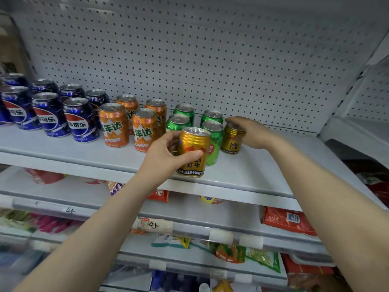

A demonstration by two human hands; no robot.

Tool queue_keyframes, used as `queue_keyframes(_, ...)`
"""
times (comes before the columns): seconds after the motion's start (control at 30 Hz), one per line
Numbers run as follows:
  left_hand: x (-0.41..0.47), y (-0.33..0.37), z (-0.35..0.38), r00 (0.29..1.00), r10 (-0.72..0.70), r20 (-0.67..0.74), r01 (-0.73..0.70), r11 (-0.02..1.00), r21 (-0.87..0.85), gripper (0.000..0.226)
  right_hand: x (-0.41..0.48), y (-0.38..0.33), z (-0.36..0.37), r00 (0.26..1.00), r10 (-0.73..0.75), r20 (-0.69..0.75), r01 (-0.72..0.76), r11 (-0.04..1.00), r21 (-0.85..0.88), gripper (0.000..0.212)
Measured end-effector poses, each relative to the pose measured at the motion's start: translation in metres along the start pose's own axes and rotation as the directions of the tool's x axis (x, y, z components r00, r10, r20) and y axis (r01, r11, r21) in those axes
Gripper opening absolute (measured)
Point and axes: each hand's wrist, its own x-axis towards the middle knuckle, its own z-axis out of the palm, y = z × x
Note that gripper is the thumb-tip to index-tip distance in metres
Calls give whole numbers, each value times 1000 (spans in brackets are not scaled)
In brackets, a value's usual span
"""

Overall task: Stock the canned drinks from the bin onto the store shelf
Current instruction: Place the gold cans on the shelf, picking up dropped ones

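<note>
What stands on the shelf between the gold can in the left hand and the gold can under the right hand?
In the head view, one green can stands between the left hand's gold can and the right hand's gold can.

Left hand (166,154): mid-frame, fingers and thumb wrapped closed, forearm bare.
Right hand (250,131): right of centre, palm down, fingers curled.

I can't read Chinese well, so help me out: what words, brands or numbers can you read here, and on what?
"可乐": front blue cans
"美年达": front orange cans
"红牛": gold can in the left hand
"RedBull 红牛": gold can under the right hand
"4", handwritten: price tag
Green cans and the snack packets: print too small or blurred.
</note>
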Motion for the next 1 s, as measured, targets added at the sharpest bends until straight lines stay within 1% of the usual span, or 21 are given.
queue_keyframes(0.1, -4, 0, 9, 1000, -7, 3, 7, 1000, 13, 67, -8, 3, -2, 996, -56, -71, 54, 998, -39, 66)
queue_keyframes(0.17, -7, -1, 18, 1000, -7, 11, 7, 1000, 7, 70, -23, -2, -7, 972, -91, -217, 91, 996, -8, 55)
queue_keyframes(0.23, -11, 1, 29, 1000, -1, 20, 1, 1000, -7, 70, -46, -13, -13, 922, -107, -372, 166, 978, 130, 37)
queue_keyframes(0.27, -12, 2, 36, 1000, 5, 22, -5, 1000, -7, 67, -59, -20, -15, 914, -104, -393, 211, 947, 240, 29)
queue_keyframes(0.3, -12, 3, 43, 1000, 11, 21, -10, 1000, -3, 64, -72, -28, -16, 925, -109, -363, 246, 901, 357, 24)
queue_keyframes(0.33, -13, 4, 50, 1000, 16, 23, -16, 1000, -2, 61, -84, -35, -17, 944, -136, -300, 266, 851, 452, 23)
queue_keyframes(0.37, -13, 4, 56, 999, 23, 23, -23, 1000, -4, 60, -94, -41, -16, 958, -176, -227, 271, 815, 513, 28)
queue_keyframes(0.4, -12, 3, 63, 999, 31, 21, -30, 1000, -7, 61, -102, -44, -14, 963, -212, -167, 269, 806, 527, 35)
queue_keyframes(0.47, -12, 2, 75, 998, 54, 20, -54, 999, 0, 64, -110, -45, -11, 963, -238, -127, 270, 841, 469, 46)
queue_keyframes(0.53, -10, 2, 84, 995, 88, 38, -89, 995, 47, 64, -112, -39, -12, 965, -217, -146, 260, 859, 442, 47)
queue_keyframes(0.57, -9, 3, 85, 992, 118, 42, -122, 986, 111, 65, -111, -33, -12, 969, -199, -148, 246, 854, 458, 44)
queue_keyframes(0.6, -7, 3, 84, 984, 173, 32, -176, 962, 210, 65, -110, -29, -13, 974, -177, -142, 224, 849, 479, 42)
queue_keyframes(0.63, -3, 3, 80, 968, 249, 14, -239, 913, 331, 62, -109, -23, -15, 980, -148, -134, 196, 848, 493, 44)
queue_keyframes(0.7, 6, 3, 70, 909, 418, -11, -344, 763, 547, 48, -105, -13, -17, 989, -85, -122, 134, 869, 477, 51)
queue_keyframes(0.77, 17, 1, 59, 864, 503, 17, -374, 620, 690, 40, -100, -7, -19, 993, -39, -110, 82, 905, 417, 53)
queue_keyframes(0.8, 23, -2, 55, 858, 512, 47, -375, 561, 738, 41, -98, -5, -18, 994, -27, -107, 66, 923, 378, 55)
queue_keyframes(0.87, 31, -7, 49, 861, 494, 122, -388, 481, 786, 46, -93, -5, -15, 995, -12, -102, 43, 953, 301, 59)
queue_keyframes(0.93, 34, -9, 46, 858, 484, 173, -406, 433, 805, 49, -89, -7, -10, 995, -5, -104, 31, 966, 256, 59)
queue_keyframes(1.0, 35, -7, 44, 853, 485, 193, -417, 410, 811, 50, -85, -10, -4, 994, -5, -111, 32, 969, 243, 56)
